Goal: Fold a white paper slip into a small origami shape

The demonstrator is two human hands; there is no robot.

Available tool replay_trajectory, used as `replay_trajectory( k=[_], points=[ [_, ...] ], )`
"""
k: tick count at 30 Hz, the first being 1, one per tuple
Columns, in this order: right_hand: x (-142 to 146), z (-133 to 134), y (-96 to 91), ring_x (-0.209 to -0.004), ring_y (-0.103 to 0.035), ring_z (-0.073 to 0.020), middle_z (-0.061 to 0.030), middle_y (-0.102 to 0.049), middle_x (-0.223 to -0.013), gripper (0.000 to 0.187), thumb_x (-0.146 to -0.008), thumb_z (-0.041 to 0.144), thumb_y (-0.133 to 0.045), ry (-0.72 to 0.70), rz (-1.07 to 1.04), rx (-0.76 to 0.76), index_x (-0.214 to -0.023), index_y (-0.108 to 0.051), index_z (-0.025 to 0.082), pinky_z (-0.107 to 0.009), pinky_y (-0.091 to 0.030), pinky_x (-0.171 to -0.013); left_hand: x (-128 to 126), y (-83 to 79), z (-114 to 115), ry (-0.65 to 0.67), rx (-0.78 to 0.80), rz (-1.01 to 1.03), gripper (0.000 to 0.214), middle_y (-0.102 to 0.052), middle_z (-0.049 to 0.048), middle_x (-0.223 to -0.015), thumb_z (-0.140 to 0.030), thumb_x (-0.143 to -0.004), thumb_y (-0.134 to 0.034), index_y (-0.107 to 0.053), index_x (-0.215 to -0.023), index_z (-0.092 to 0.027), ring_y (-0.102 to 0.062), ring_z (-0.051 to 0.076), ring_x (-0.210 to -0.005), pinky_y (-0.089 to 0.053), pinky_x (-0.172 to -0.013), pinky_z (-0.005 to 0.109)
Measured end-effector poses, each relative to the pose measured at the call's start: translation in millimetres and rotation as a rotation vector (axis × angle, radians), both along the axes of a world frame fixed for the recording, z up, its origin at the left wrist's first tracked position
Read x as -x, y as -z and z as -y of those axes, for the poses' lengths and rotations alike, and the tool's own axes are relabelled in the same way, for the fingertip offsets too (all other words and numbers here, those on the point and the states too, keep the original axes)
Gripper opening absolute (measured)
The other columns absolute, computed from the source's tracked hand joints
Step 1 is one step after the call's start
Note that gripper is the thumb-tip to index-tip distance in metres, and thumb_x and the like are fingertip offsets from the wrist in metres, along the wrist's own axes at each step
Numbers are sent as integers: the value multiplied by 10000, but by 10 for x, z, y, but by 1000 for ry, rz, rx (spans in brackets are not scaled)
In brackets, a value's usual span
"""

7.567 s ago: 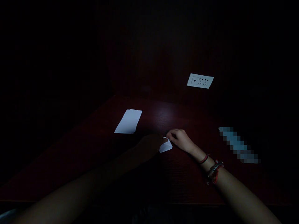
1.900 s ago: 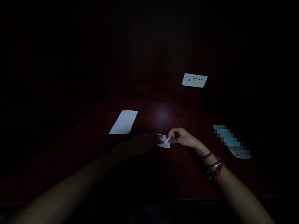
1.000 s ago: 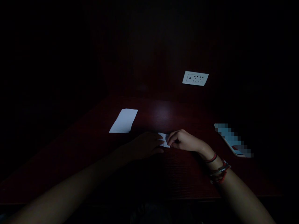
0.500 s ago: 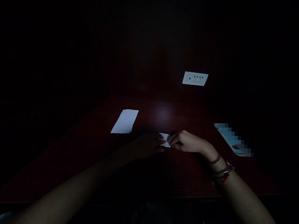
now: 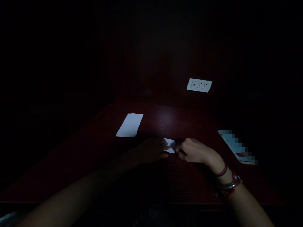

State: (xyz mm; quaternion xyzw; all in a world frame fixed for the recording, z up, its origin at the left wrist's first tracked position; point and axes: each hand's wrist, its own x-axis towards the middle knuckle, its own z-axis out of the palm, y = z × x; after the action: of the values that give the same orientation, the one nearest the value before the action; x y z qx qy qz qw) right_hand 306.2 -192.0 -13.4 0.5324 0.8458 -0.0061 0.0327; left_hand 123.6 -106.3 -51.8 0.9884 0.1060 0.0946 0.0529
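Note:
A small folded piece of white paper lies on the dark red-brown table, mostly covered by my hands. My left hand rests in shadow on its left part, fingers laid on the paper. My right hand has its fingers curled and pinched on the paper's right edge, pressing it against the table. Red and metal bracelets circle my right wrist. The scene is very dark, so the fold itself is hard to make out.
A larger white sheet lies flat further back on the left. A phone lies at the right of the table. A white wall socket sits on the dark panel behind.
My right hand has slid a little down and to the right along the small paper's edge. My left hand stays on the paper. The view has shifted slightly.

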Motion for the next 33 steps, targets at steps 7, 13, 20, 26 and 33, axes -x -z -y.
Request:
replay_trajectory(
  k=[7, 13, 20, 26, 33],
  points=[
    [-76, -39, 36, -510, -478, -87, -9, -570, -614, 171, -733, 211, -413, 56, -113, -28, -750, -580, 181, -195, -291, -483, 34, -18, -6, 24, 19, 20, 325, -454, 28, -1082, -368, -788, -365, -443, -1075, -234, -465, 167, -919, -362, -765, 280],
    [-255, -327, 258, -709, -506, -116, -45, -565, -785, 212, -727, 230, -465, 127, -455, -145, -900, -561, 154, -210, -370, -644, 21, 40, -103, 77, 81, 56, 338, -416, 54, -1092, -363, -761, -418, -467, -1060, -214, -467, 171, -890, -360, -781, 290],
    [-261, -413, 391, -644, -499, -104, -31, -554, -732, 141, -728, 205, -480, 47, -526, -60, -809, -583, 155, -212, -385, -600, -9, 14, -147, 129, 165, 93, 346, -433, 68, -1034, -343, -749, -449, -478, -1057, -187, -447, 168, -914, -342, -814, 277],
    [-297, -405, 374, -721, -490, -111, -45, -540, -800, 168, -769, 203, -426, -55, -485, -105, -862, -559, 162, -217, -382, -655, 0, 15, -159, 161, 197, 100, 325, -422, 53, -1038, -338, -749, -454, -483, -1050, -219, -441, 156, -914, -335, -822, 273],
    [-288, -391, 379, -669, -467, -102, -37, -517, -752, 227, -820, 241, -321, -84, -424, -127, -776, -528, 157, -214, -369, -625, -20, 57, -177, 174, 214, 115, 300, -423, 51, -1061, -317, -750, -460, -489, -1034, -223, -438, 158, -936, -337, -824, 275]
  ],
)
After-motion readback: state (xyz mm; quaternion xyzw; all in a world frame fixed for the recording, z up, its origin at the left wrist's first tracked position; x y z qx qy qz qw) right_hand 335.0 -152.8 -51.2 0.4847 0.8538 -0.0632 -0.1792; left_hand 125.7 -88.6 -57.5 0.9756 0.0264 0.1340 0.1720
